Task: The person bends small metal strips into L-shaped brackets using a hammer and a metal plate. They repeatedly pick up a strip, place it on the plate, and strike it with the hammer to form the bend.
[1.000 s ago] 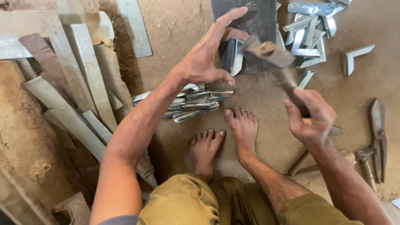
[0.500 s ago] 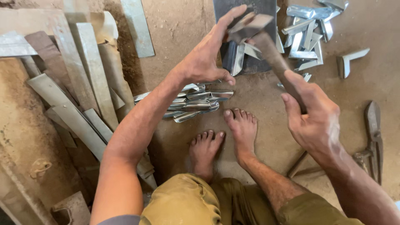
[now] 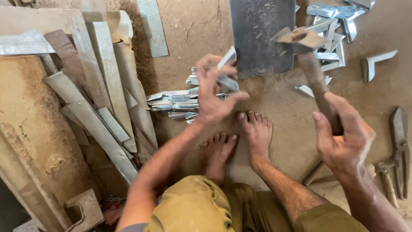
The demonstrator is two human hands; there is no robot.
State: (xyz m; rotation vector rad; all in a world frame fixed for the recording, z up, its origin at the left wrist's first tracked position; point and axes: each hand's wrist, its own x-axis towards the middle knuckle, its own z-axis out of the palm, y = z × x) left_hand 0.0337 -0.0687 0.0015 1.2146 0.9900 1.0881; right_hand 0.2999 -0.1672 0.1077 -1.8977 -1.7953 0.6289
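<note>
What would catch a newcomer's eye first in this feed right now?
The hammer raised in the right hand, its head hanging over the dark metal plate on the dirt floor. Next, the left hand at centre pinching a small bent metal piece above a heap of similar shiny pieces. Tin snips lie at far right.

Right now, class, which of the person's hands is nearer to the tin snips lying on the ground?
Right. The right hand grips the hammer handle just beside the tin snips; the left hand holds a bent metal piece far across, above the feet.
</note>
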